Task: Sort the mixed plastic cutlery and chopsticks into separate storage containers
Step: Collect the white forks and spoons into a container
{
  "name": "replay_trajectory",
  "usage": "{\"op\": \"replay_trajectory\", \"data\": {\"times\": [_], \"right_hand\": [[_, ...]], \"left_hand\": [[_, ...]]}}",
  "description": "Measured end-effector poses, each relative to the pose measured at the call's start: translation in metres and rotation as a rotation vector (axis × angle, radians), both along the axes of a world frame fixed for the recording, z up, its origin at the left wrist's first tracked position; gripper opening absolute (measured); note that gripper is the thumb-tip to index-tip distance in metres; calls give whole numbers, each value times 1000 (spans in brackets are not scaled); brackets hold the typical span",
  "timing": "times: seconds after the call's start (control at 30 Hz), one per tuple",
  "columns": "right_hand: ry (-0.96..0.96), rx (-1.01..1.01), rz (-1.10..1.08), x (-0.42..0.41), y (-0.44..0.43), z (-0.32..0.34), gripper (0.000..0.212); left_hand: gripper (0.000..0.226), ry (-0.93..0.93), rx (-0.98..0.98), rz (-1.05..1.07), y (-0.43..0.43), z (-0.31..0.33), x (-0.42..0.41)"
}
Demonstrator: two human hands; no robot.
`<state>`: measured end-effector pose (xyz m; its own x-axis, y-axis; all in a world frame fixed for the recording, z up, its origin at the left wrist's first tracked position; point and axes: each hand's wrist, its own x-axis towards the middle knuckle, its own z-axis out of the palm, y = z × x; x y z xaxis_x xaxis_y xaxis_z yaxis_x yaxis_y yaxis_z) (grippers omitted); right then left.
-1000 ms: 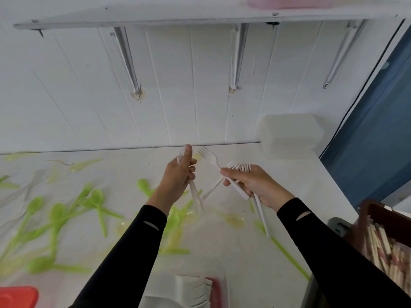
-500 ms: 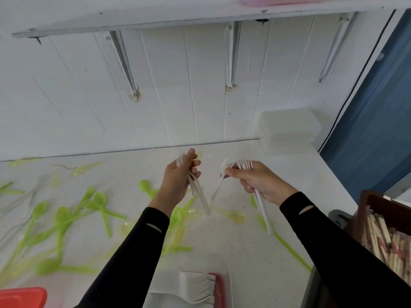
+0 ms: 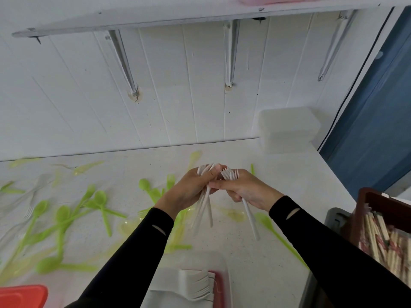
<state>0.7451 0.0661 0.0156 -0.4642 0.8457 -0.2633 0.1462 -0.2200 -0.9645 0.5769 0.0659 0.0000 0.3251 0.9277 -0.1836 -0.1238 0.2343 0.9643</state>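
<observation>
Item: white forks [image 3: 206, 211], two bunches, centre of frame. My left hand [image 3: 189, 192] curls round one bunch, my right hand [image 3: 246, 190] round the other, the two touching. To do well: square the tines, merge into one fist, then lower into the fork box [image 3: 220, 285], bottom centre

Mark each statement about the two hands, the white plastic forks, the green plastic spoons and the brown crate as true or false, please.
1. The left hand grips a bunch of white plastic forks. True.
2. The right hand is empty. False: it holds a second bunch of forks.
3. The green plastic spoons lie inside the brown crate. False: they lie loose on the white table; the crate holds wooden chopsticks.
4. A red-rimmed container near the bottom edge holds stacked white forks. True.
</observation>
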Motion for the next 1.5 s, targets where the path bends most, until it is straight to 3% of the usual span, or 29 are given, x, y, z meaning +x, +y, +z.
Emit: {"op": "replay_trajectory", "data": {"times": [0.1, 0.2, 0.33, 0.5, 0.6, 0.67, 0.77, 0.9, 1.07, 1.17, 1.3, 1.5], "right_hand": [[-11, -26, -20, -1, 3, -3, 41], [-80, -117, -118, -2, 6, -3, 39], [90, -307, -169, 3, 11, -5, 21], [239, -316, -264, 0, 14, -8, 17], [341, -333, -196, 3, 15, -7, 33], [345, -353, -173, 2, 14, -7, 51], [388, -364, -268, -5, 9, -12, 47], [345, -258, -355, -13, 1, -20, 31], [3, 89, -184, -25, -12, -24, 23], [-92, 182, -53, -31, -19, -26, 36], [-105, 234, -50, -32, -19, -29, 49], [-190, 330, -87, -30, -14, -33, 42]], "left_hand": [[52, 26, 6, 41, 2, -3, -1], [37, -20, -34, 235, 7, -3, -3], [41, 57, -48, 339, 9, -4, -2], [45, 85, -50, 230, 8, -8, 1], [60, 58, -18, 175, 8, -11, 1], [58, 38, 21, 140, 9, -12, 2], [58, 31, -2, 141, 7, -9, 4], [48, -7, -106, 181, 4, -9, 8], [54, -99, -160, 335, 6, -8, 5], [52, -185, -178, 441, 11, -7, 2], [34, -220, -183, 504, 11, -4, 5], [38, -317, -168, 515, 12, -6, 0]]}}
